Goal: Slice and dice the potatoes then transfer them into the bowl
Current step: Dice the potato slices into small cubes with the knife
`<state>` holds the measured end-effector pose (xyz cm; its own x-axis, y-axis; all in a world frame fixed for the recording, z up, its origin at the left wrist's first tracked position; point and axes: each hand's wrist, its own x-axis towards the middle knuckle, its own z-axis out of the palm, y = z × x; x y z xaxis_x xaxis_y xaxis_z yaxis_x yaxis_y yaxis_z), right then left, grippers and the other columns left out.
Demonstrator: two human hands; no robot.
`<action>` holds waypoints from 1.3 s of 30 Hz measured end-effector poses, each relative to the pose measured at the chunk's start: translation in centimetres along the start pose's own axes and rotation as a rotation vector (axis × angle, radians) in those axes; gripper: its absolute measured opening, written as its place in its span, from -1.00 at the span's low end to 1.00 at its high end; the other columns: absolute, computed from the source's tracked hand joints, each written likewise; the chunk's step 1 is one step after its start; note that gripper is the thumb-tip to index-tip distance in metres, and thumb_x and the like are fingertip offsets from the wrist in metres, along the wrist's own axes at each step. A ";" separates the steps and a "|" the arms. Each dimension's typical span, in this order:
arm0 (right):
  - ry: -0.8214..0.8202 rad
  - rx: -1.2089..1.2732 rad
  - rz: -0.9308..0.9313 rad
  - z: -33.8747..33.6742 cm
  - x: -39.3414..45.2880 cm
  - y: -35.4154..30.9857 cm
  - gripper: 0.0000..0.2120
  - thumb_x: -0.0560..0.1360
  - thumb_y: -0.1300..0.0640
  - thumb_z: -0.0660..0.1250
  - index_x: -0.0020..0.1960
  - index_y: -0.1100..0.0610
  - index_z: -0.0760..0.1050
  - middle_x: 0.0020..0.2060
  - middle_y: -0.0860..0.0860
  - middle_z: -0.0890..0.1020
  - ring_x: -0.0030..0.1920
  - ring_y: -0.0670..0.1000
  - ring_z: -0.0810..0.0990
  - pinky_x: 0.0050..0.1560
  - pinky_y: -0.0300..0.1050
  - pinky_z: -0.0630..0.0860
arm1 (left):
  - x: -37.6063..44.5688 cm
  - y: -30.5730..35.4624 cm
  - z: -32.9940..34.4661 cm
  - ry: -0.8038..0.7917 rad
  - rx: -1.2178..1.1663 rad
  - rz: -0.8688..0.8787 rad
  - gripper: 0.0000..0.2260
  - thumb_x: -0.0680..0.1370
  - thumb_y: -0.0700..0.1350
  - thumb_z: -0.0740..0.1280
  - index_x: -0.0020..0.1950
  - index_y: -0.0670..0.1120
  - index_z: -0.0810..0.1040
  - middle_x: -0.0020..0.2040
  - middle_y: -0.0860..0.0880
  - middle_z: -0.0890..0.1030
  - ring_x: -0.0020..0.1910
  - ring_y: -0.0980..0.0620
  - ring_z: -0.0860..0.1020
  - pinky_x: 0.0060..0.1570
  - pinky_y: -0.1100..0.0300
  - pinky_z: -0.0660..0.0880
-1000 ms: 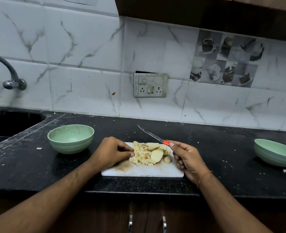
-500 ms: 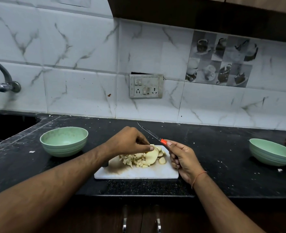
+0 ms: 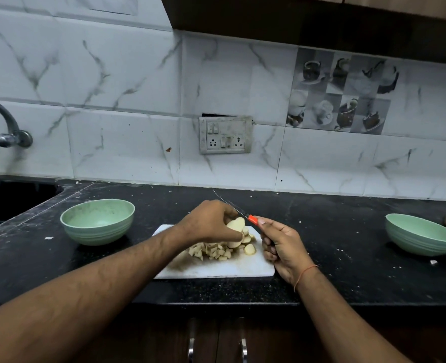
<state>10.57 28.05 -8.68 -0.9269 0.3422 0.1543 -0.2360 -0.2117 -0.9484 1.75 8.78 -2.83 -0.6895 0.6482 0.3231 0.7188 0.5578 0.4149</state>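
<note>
Pinching a potato slice (image 3: 235,224) between thumb and curled fingers, the left hand (image 3: 208,222) holds it just above the diced pile (image 3: 212,251) on the white board (image 3: 216,269). The right hand (image 3: 279,244) grips an orange-handled knife (image 3: 239,211), its blade angled up and away over the counter (image 3: 321,226). One green bowl (image 3: 97,221) sits left of the board, another (image 3: 421,238) well apart on the right.
</note>
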 end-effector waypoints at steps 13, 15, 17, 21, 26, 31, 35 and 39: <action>0.081 -0.154 -0.121 0.9 -0.9 -0.2 -0.85 0.60 0.18 0.43 0.12 0.16 0.71 -0.42 -0.02 0.61 -0.44 -0.07 0.56 -0.44 -0.22 0.46 | -7.4 -10.6 0.0 0.281 -0.652 -0.322 -0.64 0.62 -0.03 0.48 0.40 -0.03 0.59 0.06 0.00 0.75 0.01 0.16 0.71 0.18 0.11 0.62; 0.167 -0.324 -0.238 1.3 -1.2 -0.4 -0.87 0.58 0.14 0.46 0.11 0.08 0.73 -0.12 -0.07 0.76 -0.03 -0.06 0.73 -0.02 -0.13 0.64 | -7.6 -10.8 0.4 0.333 -0.740 -0.344 -0.63 0.62 -0.04 0.49 0.41 -0.07 0.60 0.09 0.01 0.74 0.01 0.15 0.69 0.11 0.17 0.61; 0.221 -0.517 -0.379 1.8 -2.1 -0.4 -0.84 0.57 0.09 0.47 0.13 -0.01 0.73 -0.03 -0.16 0.75 0.05 -0.16 0.70 0.09 -0.17 0.60 | -7.6 -10.5 0.2 0.354 -0.784 -0.351 -0.64 0.62 -0.05 0.48 0.39 -0.10 0.61 0.04 0.01 0.74 -0.09 0.22 0.67 -0.03 0.30 0.56; 0.124 -0.804 -0.572 5.1 -5.3 1.0 -0.80 0.59 0.07 0.44 0.19 -0.08 0.70 -0.15 -0.16 0.75 -0.30 -0.17 0.64 -0.29 -0.17 0.53 | -7.6 -10.3 -0.1 0.421 -0.834 -0.381 -0.81 0.64 -0.10 0.45 0.25 -0.05 0.64 0.02 -0.04 0.77 -0.21 0.30 0.66 -0.25 0.43 0.50; -0.069 -1.452 -0.661 10.1 -8.6 2.3 -0.70 0.63 -0.14 0.16 0.22 -0.10 0.58 -0.06 -0.12 0.71 -0.05 0.00 0.65 -0.23 -0.03 0.53 | -7.8 -10.8 0.0 0.478 -0.841 -0.402 -0.80 0.59 -0.13 0.51 0.19 -0.06 0.64 -0.11 -0.02 0.76 -0.17 0.13 0.70 -0.07 0.13 0.59; -0.084 -1.692 -0.519 11.6 -9.7 2.3 -0.70 0.64 -0.10 0.09 0.24 -0.05 0.49 -0.16 0.02 0.66 -0.13 0.14 0.63 -0.32 -0.04 0.36 | -8.0 -10.5 0.3 0.453 -0.740 -0.377 -0.74 0.56 -0.05 0.53 0.23 0.00 0.63 -0.12 -0.04 0.76 -0.15 -0.05 0.73 -0.18 0.07 0.67; -0.043 -1.731 -0.458 11.7 -9.2 1.9 -0.70 0.63 -0.05 0.10 0.27 -0.05 0.50 -0.14 0.03 0.67 -0.10 0.15 0.64 -0.30 -0.05 0.37 | -7.9 -10.6 0.4 0.415 -0.500 -0.331 -0.52 0.49 0.08 0.52 0.41 0.06 0.60 -0.17 0.14 0.74 -0.18 0.20 0.69 -0.13 0.22 0.64; -0.032 -1.717 -0.414 11.6 -9.1 1.5 -0.72 0.64 -0.05 0.09 0.23 -0.05 0.51 -0.14 0.02 0.67 -0.08 0.14 0.64 -0.29 -0.04 0.36 | -7.9 -11.0 0.7 0.418 -0.199 -0.336 -0.30 0.35 0.32 0.36 0.47 0.12 0.55 -0.14 0.30 0.70 0.08 0.21 0.64 0.23 0.07 0.59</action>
<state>15.22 14.01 -8.31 -0.9010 0.0987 0.4225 0.0901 0.9951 -0.0404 -0.60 -2.14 -10.52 -0.8827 0.1695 0.4382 0.4516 0.5633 0.6919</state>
